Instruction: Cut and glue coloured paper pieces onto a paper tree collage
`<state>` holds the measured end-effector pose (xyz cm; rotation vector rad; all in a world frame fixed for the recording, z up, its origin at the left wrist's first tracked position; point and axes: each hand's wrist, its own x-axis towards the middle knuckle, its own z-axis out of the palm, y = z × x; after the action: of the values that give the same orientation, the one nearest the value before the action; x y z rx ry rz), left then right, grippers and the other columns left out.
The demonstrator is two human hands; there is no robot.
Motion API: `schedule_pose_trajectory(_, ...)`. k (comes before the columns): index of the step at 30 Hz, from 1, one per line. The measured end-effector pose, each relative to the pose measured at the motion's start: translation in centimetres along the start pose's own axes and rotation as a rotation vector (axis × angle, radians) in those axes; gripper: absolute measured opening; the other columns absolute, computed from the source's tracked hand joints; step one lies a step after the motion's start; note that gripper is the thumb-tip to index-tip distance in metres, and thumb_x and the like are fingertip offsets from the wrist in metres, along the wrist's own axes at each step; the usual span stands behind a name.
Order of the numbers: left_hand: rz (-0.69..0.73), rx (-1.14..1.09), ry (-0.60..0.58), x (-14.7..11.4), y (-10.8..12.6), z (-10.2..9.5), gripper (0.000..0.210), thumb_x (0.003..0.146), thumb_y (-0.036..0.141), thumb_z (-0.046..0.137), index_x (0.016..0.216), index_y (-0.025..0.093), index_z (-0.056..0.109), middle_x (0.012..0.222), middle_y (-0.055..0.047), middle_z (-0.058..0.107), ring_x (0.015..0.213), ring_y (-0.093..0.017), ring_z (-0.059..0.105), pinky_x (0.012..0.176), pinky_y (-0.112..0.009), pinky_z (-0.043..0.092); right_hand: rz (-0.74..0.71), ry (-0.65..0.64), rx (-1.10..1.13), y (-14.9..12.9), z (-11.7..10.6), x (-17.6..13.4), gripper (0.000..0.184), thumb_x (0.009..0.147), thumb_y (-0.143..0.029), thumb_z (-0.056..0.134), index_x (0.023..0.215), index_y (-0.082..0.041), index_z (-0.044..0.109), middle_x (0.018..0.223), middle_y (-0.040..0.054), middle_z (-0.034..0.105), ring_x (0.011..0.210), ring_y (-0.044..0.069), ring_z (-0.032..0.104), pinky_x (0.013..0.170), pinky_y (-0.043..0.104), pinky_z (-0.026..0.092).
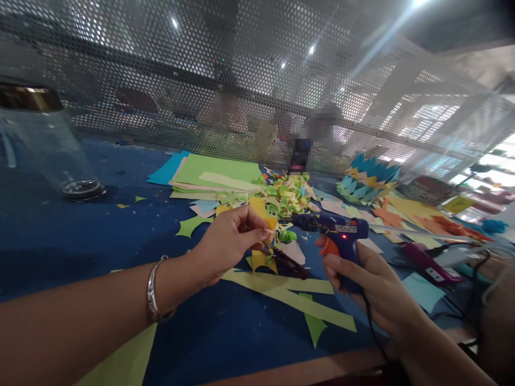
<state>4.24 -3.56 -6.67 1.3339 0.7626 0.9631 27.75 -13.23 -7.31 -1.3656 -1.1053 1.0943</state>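
My right hand (376, 276) is wrapped round the grip of a dark blue glue gun (346, 231) with an orange trigger and a small red light. Its nozzle points left. Just beyond that tip, my left hand (227, 241) pinches a small orange-yellow paper piece (272, 224) between thumb and fingers. Nozzle and paper look very close; whether they touch I cannot tell. Below them lie what look like scissors (292, 262), partly covered. Pale yellow-green paper strips (289, 297) and a green paper scrap (315, 324) rest on the blue table nearer to me.
A heap of paper clippings (289, 195) sits behind the hands, beside stacked coloured sheets (221, 171). At left stands a clear jar (60, 150). Rightward are a zigzag paper ring (368, 179), a purple box-shaped device (430, 262) and cables. A perforated panel (181, 69) rises behind.
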Motion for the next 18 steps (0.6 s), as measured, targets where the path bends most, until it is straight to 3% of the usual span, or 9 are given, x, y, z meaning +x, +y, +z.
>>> schedule_pose_trajectory(3, -0.005, 0.055, -0.014, -0.1, -0.02, -0.07, 0.015, 0.081, 0.022, 0.075, 0.08, 0.018, 0.06, 0.075, -0.002, 0.072, 0.072, -0.014, 0.071, 0.063, -0.023, 0.055, -0.028, -0.024, 0.0, -0.14, 0.05, -0.34, 0.032, 0.079, -0.043, 0.081, 0.074, -0.019, 0.06, 0.059, -0.0009, 0.056, 0.051, 0.011, 0.049, 0.048, 0.023, 0.038)
schedule_pose_trajectory(8, 0.026, 0.063, -0.021, -0.23, 0.17, -0.13, 0.014, 0.082, 0.019, 0.073, 0.078, 0.018, 0.06, 0.069, 0.001, 0.068, 0.066, -0.012, 0.07, 0.064, -0.024, 0.056, -0.055, -0.044, -0.073, -0.18, 0.24, -0.74, 0.029, 0.084, -0.046, 0.076, 0.083, -0.02, 0.063, 0.054, -0.0026, 0.051, 0.049, 0.011, 0.044, 0.048, 0.024, 0.032)
schedule_pose_trajectory(11, 0.057, 0.083, -0.041, -0.25, 0.19, -0.16, 0.014, 0.081, 0.019, 0.073, 0.077, 0.019, 0.06, 0.07, 0.001, 0.068, 0.067, -0.013, 0.071, 0.065, -0.025, 0.057, -0.086, -0.04, -0.129, -0.2, 0.28, -0.78, 0.031, 0.085, -0.048, 0.073, 0.078, -0.02, 0.062, 0.055, -0.0017, 0.052, 0.051, 0.012, 0.045, 0.049, 0.026, 0.033)
schedule_pose_trajectory(13, 0.078, 0.094, -0.062, -0.22, 0.11, -0.18, 0.014, 0.081, 0.02, 0.073, 0.076, 0.02, 0.06, 0.071, 0.0, 0.07, 0.068, -0.014, 0.072, 0.067, -0.027, 0.059, -0.111, -0.025, -0.201, -0.27, 0.13, -0.74, 0.034, 0.087, -0.049, 0.07, 0.072, -0.02, 0.061, 0.054, -0.0014, 0.051, 0.051, 0.013, 0.045, 0.05, 0.026, 0.033)
schedule_pose_trajectory(18, 0.084, 0.114, -0.062, -0.34, 0.13, -0.16, 0.015, 0.08, 0.02, 0.074, 0.074, 0.02, 0.06, 0.068, 0.0, 0.071, 0.067, -0.015, 0.073, 0.067, -0.027, 0.06, -0.233, -0.136, -0.486, -0.41, -0.66, -0.56, 0.05, 0.096, -0.053, 0.057, 0.057, -0.021, 0.054, 0.056, 0.0017, 0.052, 0.053, 0.014, 0.048, 0.053, 0.028, 0.037)
